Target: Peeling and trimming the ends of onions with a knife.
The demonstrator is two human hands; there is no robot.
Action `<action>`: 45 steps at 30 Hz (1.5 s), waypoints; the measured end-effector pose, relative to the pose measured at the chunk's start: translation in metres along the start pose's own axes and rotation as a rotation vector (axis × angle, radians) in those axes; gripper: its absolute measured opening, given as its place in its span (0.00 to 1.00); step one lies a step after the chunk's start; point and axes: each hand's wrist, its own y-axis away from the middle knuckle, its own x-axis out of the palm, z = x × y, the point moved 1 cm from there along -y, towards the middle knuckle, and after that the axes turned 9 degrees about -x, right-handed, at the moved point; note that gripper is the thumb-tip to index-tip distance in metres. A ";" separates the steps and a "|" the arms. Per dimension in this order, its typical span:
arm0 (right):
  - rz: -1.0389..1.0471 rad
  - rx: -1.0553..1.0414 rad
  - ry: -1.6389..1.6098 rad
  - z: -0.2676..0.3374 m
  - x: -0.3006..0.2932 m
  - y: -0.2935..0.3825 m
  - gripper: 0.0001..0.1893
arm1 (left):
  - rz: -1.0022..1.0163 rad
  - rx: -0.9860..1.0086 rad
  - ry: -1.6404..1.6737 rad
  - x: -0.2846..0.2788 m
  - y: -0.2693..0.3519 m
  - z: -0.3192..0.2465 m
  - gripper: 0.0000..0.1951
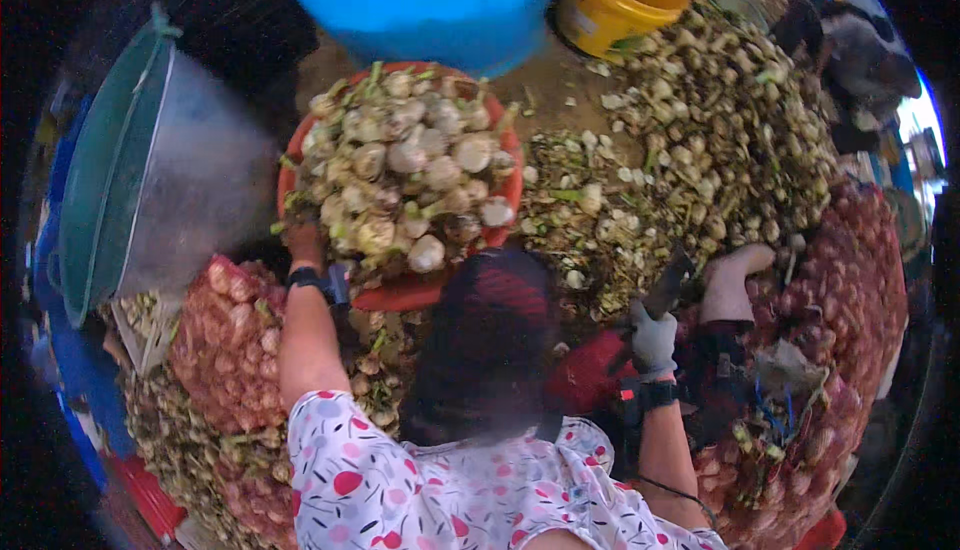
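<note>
An orange plastic basin (516, 149) is heaped with garlic bulbs (409, 156), some with cut green stems. My left hand (304, 241) is against the basin's near left rim; its fingers are dark and blurred, so their grip is unclear. In a pale work glove, my right hand (654, 344) is closed around a tool with a broad dark blade, seemingly a knife (667, 280). The blade points away from me, over trimmings at the edge of a large pile of garlic (705, 137). Dark and red cloth (487, 332) covers the area between my arms.
Beyond the basin stand a large blue tub (420, 2) and a yellow bucket (622, 6). A green-rimmed container (112, 175) leans at left. Red mesh sacks of garlic lie at left (229, 347) and right (847, 272). A bare limb (731, 284) is beside my right hand.
</note>
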 end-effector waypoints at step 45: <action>-0.286 -0.468 0.660 0.053 -0.070 -0.024 0.21 | 1.644 0.782 1.072 -0.224 0.100 -0.648 0.31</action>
